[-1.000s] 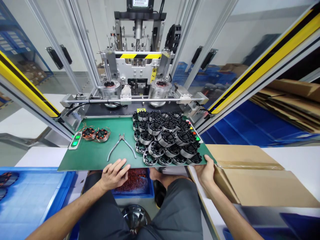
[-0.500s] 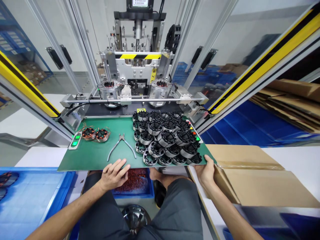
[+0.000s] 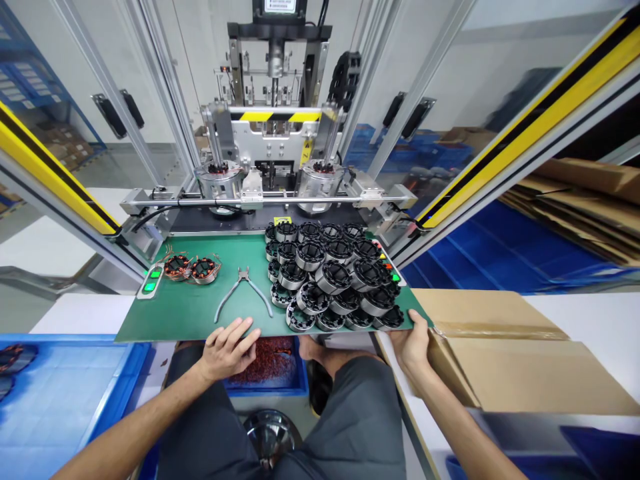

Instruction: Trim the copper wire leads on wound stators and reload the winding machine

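My left hand point(image 3: 230, 350) lies over the front edge of the green worktop point(image 3: 175, 317), fingers stretched out and nothing in them. At the front right corner, my right hand point(image 3: 413, 340) holds the worktop edge, thumb on top; its other fingers are mostly hidden. Ahead of my left hand are spread cutting pliers point(image 3: 243, 287) with grey-blue handles. Black and silver stator cores point(image 3: 333, 277) stand stacked in several rows between my hands. Two copper-wound stators point(image 3: 204, 270) sit at the left, loose wire ends sticking out.
Behind the worktop stands a machine with two cylindrical stations point(image 3: 220, 180) and a horizontal rail point(image 3: 285, 200). Lit green buttons point(image 3: 150, 287) are at left. A blue tray point(image 3: 100, 427), a cardboard box point(image 3: 525, 373) and a blue bin point(image 3: 300, 383) of reddish scraps surround my legs.
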### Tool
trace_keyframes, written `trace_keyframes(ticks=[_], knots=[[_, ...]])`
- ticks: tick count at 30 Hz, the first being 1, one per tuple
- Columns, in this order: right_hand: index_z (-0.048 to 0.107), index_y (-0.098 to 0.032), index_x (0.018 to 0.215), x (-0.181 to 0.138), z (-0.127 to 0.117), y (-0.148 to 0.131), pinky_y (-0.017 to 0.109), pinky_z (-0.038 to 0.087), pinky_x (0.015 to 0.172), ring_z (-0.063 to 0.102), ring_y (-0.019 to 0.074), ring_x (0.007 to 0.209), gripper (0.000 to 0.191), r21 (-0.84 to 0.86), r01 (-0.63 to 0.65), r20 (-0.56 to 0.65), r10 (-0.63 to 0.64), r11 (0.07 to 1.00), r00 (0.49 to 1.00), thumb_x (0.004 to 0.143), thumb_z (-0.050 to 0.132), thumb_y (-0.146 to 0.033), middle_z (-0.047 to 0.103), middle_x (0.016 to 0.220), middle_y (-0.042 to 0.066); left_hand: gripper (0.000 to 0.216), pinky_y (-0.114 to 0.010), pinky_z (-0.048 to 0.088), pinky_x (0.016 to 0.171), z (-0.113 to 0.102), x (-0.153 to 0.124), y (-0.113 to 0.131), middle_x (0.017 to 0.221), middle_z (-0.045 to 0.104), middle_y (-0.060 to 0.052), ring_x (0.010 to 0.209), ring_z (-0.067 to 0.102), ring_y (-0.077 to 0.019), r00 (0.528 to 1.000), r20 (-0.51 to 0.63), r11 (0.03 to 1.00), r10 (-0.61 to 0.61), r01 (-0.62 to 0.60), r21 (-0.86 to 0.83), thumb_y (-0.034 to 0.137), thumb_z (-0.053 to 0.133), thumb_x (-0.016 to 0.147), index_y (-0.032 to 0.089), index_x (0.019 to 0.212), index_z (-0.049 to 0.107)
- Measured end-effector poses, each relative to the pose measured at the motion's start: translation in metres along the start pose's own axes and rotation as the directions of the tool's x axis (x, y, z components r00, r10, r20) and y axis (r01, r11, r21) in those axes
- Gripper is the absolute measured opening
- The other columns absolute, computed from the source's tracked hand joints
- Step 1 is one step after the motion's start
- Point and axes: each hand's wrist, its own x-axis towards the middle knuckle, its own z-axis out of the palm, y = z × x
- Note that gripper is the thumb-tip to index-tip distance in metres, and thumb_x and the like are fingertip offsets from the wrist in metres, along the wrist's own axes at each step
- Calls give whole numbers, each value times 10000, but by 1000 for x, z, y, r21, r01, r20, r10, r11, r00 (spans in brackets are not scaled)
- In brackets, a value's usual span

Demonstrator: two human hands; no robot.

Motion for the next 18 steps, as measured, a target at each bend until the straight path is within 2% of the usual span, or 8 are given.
trace_keyframes(ticks=[2,10,18], knots=[[814,-281,1156,-1,0,-1,452,714,1114,775,321,1380,510,2,-8,10,8,1000,1000,761,824,-603,898,1256,48,467,-373,330,1403,0,-1,0,1328,921,5,1558,678,-200,1000,6,1000,0,0,2,336,884,968,380,1430,828],[825,-289,1167,-3,2,-4,461,718,1123,775,327,1405,499,17,-13,12,13,1000,1000,763,828,-581,903,1276,32,574,-403,347,1382,-1,-4,-1,1420,900,12,1507,731,-238,1000,17,1000,4,-4,8,337,909,940,424,1497,807],[800,-283,1141,-3,3,-3,491,715,1145,742,346,1466,508,-8,-3,7,3,1000,1000,754,818,-610,897,1270,57,420,-397,348,1373,-2,0,-1,1309,924,3,1376,774,-231,1000,16,1000,3,-3,13,345,872,985,393,1401,842]])
